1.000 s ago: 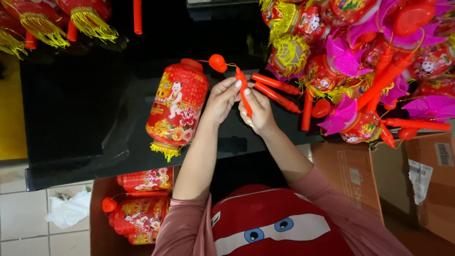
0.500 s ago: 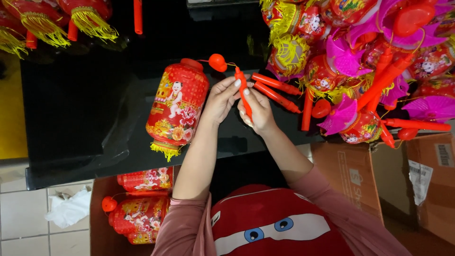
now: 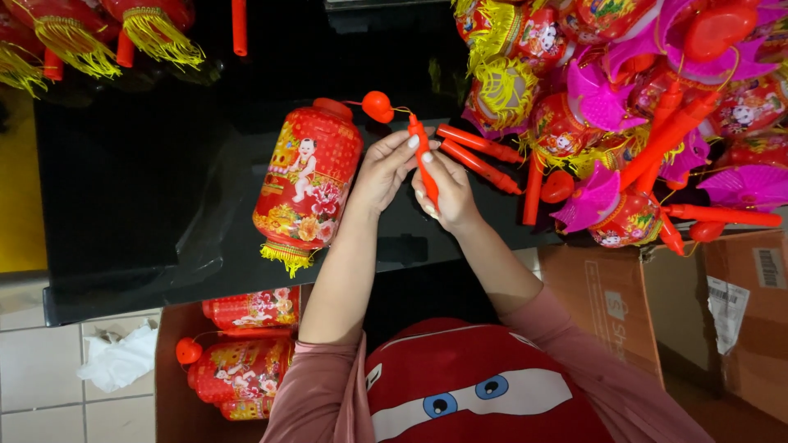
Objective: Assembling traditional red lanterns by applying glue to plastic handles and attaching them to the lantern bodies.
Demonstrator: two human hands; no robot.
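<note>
Black and glossy, the tabletop (image 3: 148,189) fills the upper part of the view, with pale floor tiles at the lower left. At the far left edge, red lanterns with yellow fringe (image 3: 107,25) hang over the table's top. Below the table, an open cardboard box (image 3: 168,402) holds more folded red lanterns (image 3: 242,369), and a crumpled white tissue (image 3: 119,361) lies on the tiles beside it.

Nearer the middle, a red paper lantern (image 3: 308,184) printed with a child figure and flowers lies tilted on the table, its yellow tassel pointing toward the person. A red heart-shaped piece (image 3: 377,106) sits just past its top cap, joined by a thin cord to a red handle stick (image 3: 423,160).

The left hand (image 3: 382,168) rests just beside the lantern's right side, fingers loosely curled, with its fingertips touching the stick. The right hand (image 3: 443,189) is closed around the lower part of the same stick, holding it upright between both hands.

Right of the hands, two more red sticks (image 3: 480,156) lie on the table, and beyond them a heap of red, yellow and pink lanterns (image 3: 624,107) covers the corner. A brown carton (image 3: 648,303) stands below that heap.
</note>
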